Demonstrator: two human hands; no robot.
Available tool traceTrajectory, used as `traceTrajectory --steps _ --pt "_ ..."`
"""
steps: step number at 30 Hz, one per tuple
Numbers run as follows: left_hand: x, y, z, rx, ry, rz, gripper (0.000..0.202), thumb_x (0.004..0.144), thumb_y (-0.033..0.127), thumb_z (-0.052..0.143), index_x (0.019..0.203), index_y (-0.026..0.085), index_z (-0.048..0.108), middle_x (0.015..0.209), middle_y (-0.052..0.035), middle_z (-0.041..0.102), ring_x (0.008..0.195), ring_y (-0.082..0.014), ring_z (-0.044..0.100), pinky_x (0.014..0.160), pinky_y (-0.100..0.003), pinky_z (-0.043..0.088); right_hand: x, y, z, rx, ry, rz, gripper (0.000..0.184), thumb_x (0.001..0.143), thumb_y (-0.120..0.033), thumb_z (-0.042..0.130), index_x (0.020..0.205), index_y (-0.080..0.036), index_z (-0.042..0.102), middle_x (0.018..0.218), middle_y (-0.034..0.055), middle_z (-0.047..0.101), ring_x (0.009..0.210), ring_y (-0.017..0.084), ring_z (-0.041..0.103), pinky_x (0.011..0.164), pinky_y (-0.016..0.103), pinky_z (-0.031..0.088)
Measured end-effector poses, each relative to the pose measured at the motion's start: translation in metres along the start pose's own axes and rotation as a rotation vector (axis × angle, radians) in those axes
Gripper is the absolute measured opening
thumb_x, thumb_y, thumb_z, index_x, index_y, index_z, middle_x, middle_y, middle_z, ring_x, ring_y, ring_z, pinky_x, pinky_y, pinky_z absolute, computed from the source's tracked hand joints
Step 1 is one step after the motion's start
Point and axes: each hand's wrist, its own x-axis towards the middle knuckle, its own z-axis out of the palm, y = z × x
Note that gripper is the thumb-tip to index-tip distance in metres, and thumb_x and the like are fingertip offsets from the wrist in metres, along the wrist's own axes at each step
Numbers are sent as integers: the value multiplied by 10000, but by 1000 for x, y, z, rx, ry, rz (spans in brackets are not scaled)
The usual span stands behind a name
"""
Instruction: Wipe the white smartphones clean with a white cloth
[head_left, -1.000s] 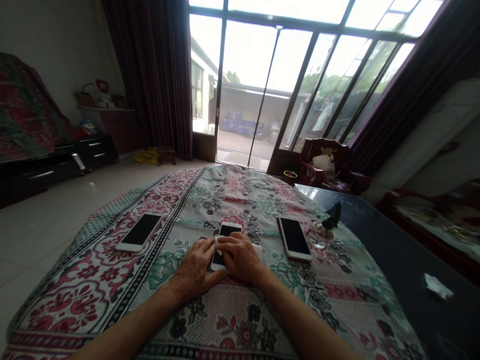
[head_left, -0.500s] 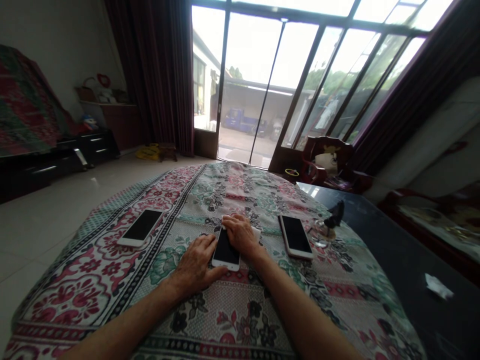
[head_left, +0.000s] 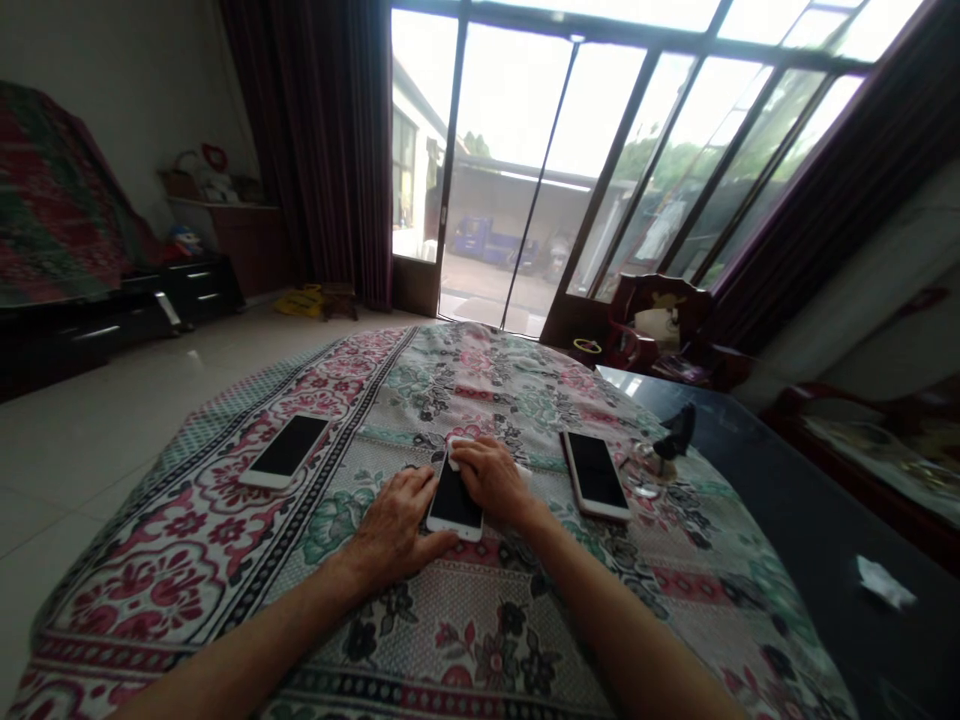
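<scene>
Right hand (head_left: 491, 480) on smartphone (head_left: 454, 500), seemingly unlabelled

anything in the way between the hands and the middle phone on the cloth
Nothing visible stands in the way. The left hand lies against the left edge of the middle phone, and the right hand lies over its top right corner. A white wipe, partly under the right hand, sits at the phone's top end.
</scene>
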Motion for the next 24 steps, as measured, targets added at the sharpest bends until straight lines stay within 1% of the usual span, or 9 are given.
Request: traceTrajectory --steps 4,7,10,13,18,21,24 --pt "1 0 1 -19 16 -6 580 730 448 702 1208 143 580 1276 -149 577 1184 -322 504 1032 -478 408 21 14 8 -71 10 109 241 909 -126 477 1008 -206 681 1100 59 690 1029 195 575 964 346 380" --pt "2 -1 0 -30 29 -19 540 744 466 698 1181 165 596 1251 -132 595 1171 -312 519 1024 -476 415 22 15 10 -84 12 107 253 906 -114 468 1026 -203 673 1116 60 682 1054 198 563 984 349 370" --pt "4 0 0 -28 23 -26 547 736 485 709 1171 171 602 1245 -125 601 1159 -312 526 1017 -475 420 16 11 10 -69 5 40 289 909 -106 441 1056 -204 669 1185 56 657 1102 198 532 1009 359 356" --pt "5 0 -1 -10 2 -45 532 727 471 722 1152 170 614 1249 -127 600 1155 -313 525 1015 -470 422 7 5 8 -42 -26 -5 314 896 -106 443 1086 -215 668 1232 44 637 1118 203 515 1017 374 355" --pt "10 3 -4 -9 -44 -82 539 690 457 747 1125 161 631 1214 -125 599 1119 -315 525 992 -450 436 -16 -8 1 37 -41 -81 351 834 -78 479 1093 -217 671 1228 24 647 1066 208 528 996 374 377" --pt "18 5 -5 -20 -65 -80 490 675 438 752 1064 155 655 1134 -118 605 1071 -309 528 949 -435 457 -29 -12 -7 72 -36 -85 334 820 -68 487 1034 -223 691 1184 11 672 1001 196 553 956 356 403" --pt "29 4 -4 -48 -78 -57 461 657 441 760 1014 165 668 1041 -99 603 1016 -297 533 907 -429 473 -31 -7 -12 63 -14 -42 295 836 -78 490 973 -229 703 1147 2 690 968 186 567 929 343 416"
